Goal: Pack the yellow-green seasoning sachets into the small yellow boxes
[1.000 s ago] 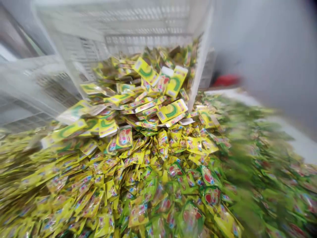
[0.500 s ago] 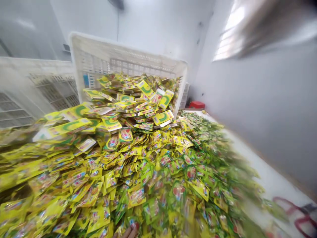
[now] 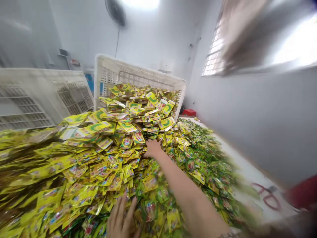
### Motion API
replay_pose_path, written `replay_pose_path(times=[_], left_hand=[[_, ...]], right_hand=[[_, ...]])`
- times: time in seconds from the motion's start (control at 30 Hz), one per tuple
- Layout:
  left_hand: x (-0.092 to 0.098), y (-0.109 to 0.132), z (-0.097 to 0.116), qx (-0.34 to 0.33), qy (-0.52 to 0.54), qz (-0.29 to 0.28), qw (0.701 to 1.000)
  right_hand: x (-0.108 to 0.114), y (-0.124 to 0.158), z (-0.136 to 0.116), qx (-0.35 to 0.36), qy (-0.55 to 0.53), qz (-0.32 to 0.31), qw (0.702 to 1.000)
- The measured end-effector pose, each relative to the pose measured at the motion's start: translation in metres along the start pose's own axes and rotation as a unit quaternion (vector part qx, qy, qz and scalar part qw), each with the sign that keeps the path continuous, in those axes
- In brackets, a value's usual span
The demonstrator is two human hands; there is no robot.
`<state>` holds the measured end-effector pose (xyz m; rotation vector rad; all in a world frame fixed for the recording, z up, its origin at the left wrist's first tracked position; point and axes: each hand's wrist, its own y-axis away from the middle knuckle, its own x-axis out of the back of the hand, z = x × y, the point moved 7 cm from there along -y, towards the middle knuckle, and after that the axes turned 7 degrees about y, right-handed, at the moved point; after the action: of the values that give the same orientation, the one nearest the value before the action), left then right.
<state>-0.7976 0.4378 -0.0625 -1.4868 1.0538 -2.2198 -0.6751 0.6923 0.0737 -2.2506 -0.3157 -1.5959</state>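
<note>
A big heap of small yellow and green sachets (image 3: 104, 165) covers the table. My right hand (image 3: 153, 148) reaches far forward into the heap, just below a tipped white crate (image 3: 138, 74) full of yellow packets; its fingers are buried among sachets and hidden. My left hand (image 3: 122, 219) lies near the bottom edge with fingers stretched flat on the sachets, holding nothing.
Other white slatted crates (image 3: 37, 96) stand at the left. A white table strip (image 3: 250, 172) runs along the grey wall on the right, with red-handled scissors (image 3: 268, 196) on it. A small red object (image 3: 189, 112) sits behind the crate. A fan (image 3: 116, 11) hangs on the back wall.
The view has tilted up and back. My right arm has come in and reached forward into the heap, and my left hand has appeared flat at the bottom.
</note>
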Motion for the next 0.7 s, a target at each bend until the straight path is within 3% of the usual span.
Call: replay_pose_path(times=[0.1,0.2,0.33,0.5,0.7], left_hand=[[-0.005,-0.028,-0.002,0.107,-0.024,-0.042,0.993],[-0.013,-0.044,0.009,0.159,-0.047,-0.078,0.983],[-0.03,-0.047,0.042,0.133,-0.016,-0.117,0.984],[-0.057,-0.049,0.087,0.089,0.081,-0.193,0.974],[-0.087,-0.055,0.108,0.066,0.127,-0.261,0.955]], right_hand=[[-0.011,0.015,0.014,0.012,0.046,0.005,0.999],[-0.013,0.039,0.03,0.022,0.067,0.015,0.997],[-0.009,0.077,0.06,0.027,0.078,0.029,0.996],[0.005,0.124,0.124,-0.027,0.093,0.037,0.995],[0.023,0.156,0.187,-0.123,0.1,0.026,0.987]])
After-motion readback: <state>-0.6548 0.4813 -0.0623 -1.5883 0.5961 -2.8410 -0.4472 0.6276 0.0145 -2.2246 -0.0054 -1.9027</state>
